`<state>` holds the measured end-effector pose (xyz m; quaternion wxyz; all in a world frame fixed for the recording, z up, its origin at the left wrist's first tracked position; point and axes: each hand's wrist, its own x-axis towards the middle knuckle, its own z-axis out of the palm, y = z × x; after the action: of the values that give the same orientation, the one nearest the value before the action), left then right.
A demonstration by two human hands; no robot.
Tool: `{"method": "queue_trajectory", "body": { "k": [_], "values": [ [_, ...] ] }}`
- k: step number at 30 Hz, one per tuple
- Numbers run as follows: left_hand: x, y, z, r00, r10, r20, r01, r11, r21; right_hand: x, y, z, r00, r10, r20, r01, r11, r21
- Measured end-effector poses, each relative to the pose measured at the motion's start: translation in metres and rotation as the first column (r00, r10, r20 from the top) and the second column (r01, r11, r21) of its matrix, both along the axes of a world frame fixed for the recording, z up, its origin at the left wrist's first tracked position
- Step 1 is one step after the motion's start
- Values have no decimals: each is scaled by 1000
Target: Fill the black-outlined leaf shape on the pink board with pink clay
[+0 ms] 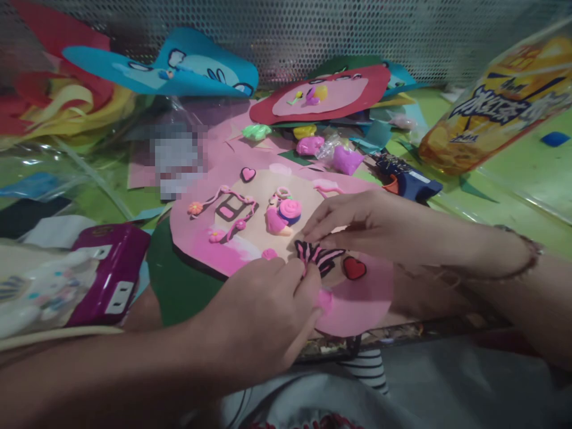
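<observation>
A pink-and-black striped butterfly (319, 257), apparently clay, lies on a pink paper board (357, 313) with a cream middle. My left hand (263, 310) is closed in a pinch at the butterfly's lower edge. At its upper edge, the fingers of my right hand (357, 223) are bent and drawn together; what sits between them, if anything, is hidden. A red heart (354, 268) lies just right of the butterfly. Above my left hand is a pink snail (283, 211) with a swirled shell. Farther left, a flowered pink strand (232, 193) curves below a small pink heart (248, 174).
Behind the board lie bagged pink clay (310, 145), purple clay (347, 159) and a dark blue object (413, 182). A yellow drink bottle (496, 107) leans at right. A purple-edged case (111, 274) stands left. Blue (179, 71) and red (330, 89) paper cutouts rest against the perforated panel (313, 36).
</observation>
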<state>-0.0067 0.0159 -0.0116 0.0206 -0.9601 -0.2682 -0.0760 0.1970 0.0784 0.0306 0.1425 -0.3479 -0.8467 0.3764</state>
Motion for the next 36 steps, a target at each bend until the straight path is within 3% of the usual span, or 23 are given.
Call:
{"method": "queue_trajectory", "body": {
  "k": [6, 11, 14, 18, 21, 24, 28, 36],
  "values": [
    [0, 1, 2, 1000, 27, -12, -28, 997, -67, 0, 0, -3, 996, -83, 30, 83, 997, 1],
    [0, -1, 1, 1000, 12, -16, -13, 1000, -12, 0, -1, 2, 985, -139, 104, 117, 974, 194],
    [1, -3, 0, 999, -29, 17, 27, 994, 105, 1, -2, 3, 984, -119, 131, 78, 956, 282],
    [1, -5, 0, 997, -71, 7, 68, 978, 195, 1, -2, 0, 988, -71, 136, 45, 982, 185],
    [2, -4, 1, 998, -69, 14, 64, 976, 207, 2, -1, -1, 991, -13, 132, -19, 971, 238],
    [3, -4, 0, 998, -63, 29, 56, 975, 214, 5, -2, 1, 977, 84, 195, -148, 928, 341],
    [2, -6, 0, 998, -66, 18, 61, 978, 200, 6, -6, 5, 926, 192, 326, -295, 905, 306],
    [1, -6, -3, 998, -59, -4, 59, 980, 189, 4, -7, 4, 905, 220, 365, -324, 911, 255]
  ]
}}
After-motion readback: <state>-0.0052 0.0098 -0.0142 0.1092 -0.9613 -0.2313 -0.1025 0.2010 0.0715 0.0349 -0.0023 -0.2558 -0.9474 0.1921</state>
